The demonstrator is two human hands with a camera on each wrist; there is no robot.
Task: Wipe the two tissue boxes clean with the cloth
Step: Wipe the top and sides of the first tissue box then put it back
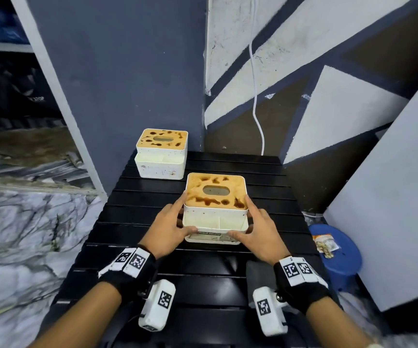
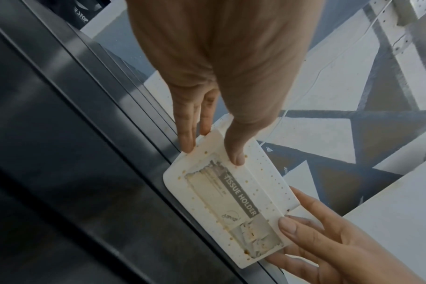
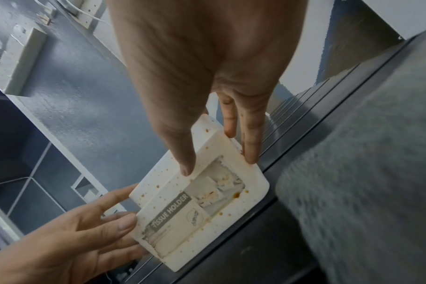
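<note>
Two white tissue boxes with tan lids, both splotched with dark brown stains around the oval slot. The near tissue box (image 1: pixel 215 209) sits upright mid-table, a torn "TISSUE HOLDER" label on its front. The far tissue box (image 1: pixel 162 153) is at its 11 o'clock, near the back-left corner. A grey cloth (image 1: pixel 259 272) lies at the near one's 5 o'clock.

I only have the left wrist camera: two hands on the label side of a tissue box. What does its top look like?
Observer: The near tissue box has a tan lid blotched with dark brown stains.
Operator: Where's the second box?
Observer: The far tissue box stands behind it to the left on the black slatted table, also stained.
Operator: And the cloth?
Observer: A grey cloth lies beside the right hand, not in it.
</note>
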